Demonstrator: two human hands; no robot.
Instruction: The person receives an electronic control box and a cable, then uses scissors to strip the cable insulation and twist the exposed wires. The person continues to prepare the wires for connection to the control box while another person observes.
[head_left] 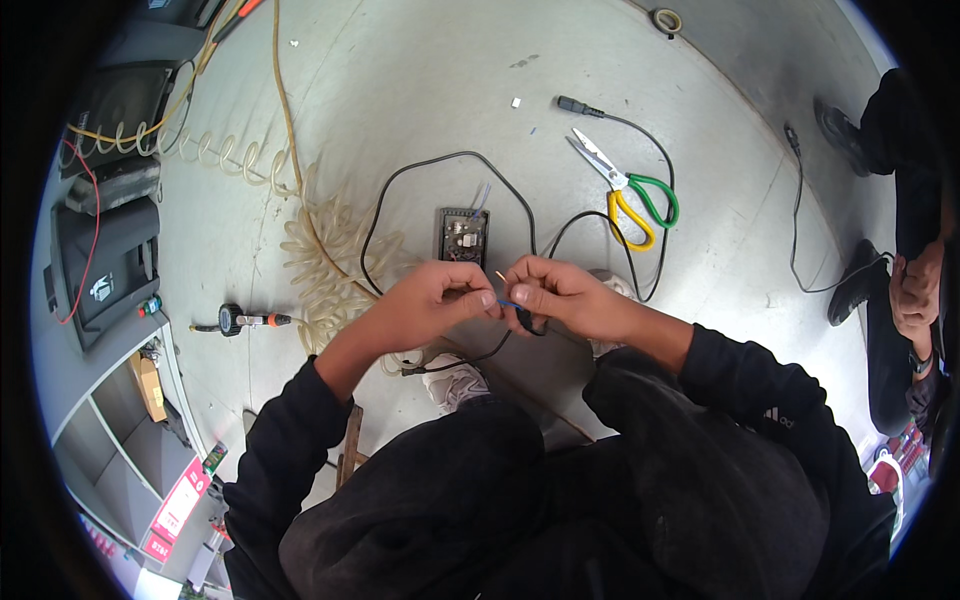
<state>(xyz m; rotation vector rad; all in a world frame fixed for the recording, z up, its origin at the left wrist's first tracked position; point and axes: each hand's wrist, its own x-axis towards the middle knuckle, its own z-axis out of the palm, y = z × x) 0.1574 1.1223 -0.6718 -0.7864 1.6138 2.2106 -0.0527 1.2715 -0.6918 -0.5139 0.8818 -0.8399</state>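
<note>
My left hand [438,302] and my right hand [562,296] meet over the floor, fingertips close together. Between them runs a thin blue wire [511,304] from the end of a black power cable [470,154]. The left thumb and finger pinch the blue wire, while the right hand is closed on the cable end. A copper-coloured tip [501,276] sticks up by the right fingers. Just beyond the left hand lies a small black case [463,236] with electronic parts inside and thin wires at its top.
Scissors [621,182] with green and yellow handles lie beyond my right hand, near the cable's black connector [580,106]. A coiled clear hose [330,240] and an air gun [240,320] are at left. Another person's hands [914,292] are at right. A tape roll [666,21] lies far off.
</note>
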